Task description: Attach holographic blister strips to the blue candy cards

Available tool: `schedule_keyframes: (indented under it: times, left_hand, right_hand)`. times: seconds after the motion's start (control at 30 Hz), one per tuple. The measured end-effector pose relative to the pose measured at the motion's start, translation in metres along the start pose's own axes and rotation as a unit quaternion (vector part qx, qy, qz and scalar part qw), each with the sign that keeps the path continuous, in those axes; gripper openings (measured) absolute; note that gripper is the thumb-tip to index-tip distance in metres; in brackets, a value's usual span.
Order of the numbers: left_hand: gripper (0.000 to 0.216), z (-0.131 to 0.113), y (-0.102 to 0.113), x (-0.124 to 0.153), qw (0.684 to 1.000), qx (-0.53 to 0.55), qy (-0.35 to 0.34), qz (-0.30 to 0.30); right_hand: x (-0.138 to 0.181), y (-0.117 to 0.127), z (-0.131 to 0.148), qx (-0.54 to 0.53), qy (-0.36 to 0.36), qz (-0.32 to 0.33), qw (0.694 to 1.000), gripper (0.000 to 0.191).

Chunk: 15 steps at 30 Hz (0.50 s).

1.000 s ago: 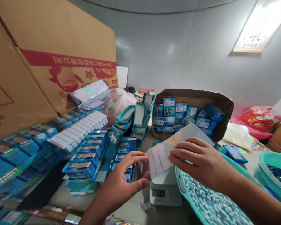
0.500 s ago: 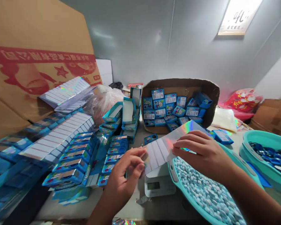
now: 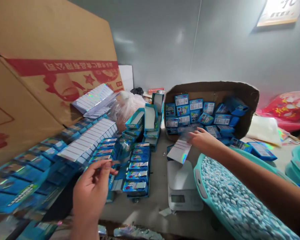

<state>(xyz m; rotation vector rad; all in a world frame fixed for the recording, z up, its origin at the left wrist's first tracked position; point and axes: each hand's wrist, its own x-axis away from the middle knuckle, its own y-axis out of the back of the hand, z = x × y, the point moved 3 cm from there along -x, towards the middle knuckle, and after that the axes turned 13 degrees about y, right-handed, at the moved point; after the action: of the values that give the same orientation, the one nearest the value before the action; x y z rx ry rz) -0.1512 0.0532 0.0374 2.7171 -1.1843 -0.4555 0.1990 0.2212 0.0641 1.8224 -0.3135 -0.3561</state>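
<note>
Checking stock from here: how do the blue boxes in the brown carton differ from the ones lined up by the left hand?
The boxes in the brown carton are jumbled, tilted every way, showing white label panels. The rows by the left hand lie flat in neat columns, silver-windowed faces up. The carton's lot sits beyond the right hand; the rows lie on open table. Both are small blue boxes.

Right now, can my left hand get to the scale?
Probably yes: the left hand pinches a thin strip, but the scale sits bare on top, with open table between them.

The hands have parted: left hand [image 3: 91, 191] drew back, right hand [image 3: 202, 140] carried the sticker sheet [image 3: 179, 150] forward.
</note>
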Motion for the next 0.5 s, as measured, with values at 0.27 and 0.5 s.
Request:
schedule_keyframes:
  times: [0.27, 0.5]
  left_hand:
    - [0.014, -0.009, -0.025, 0.011, 0.967, -0.085, -0.23, 0.064]
    - [0.025, 0.004, -0.043, 0.004, 0.905, -0.135, -0.385, 0.12]
  right_hand:
    - [-0.082, 0.047, 0.093, -0.614, -0.077, -0.121, 0.776, 0.039]
    - [-0.113, -0.005, 0.108, -0.802, -0.184, -0.051, 0.566, 0.011]
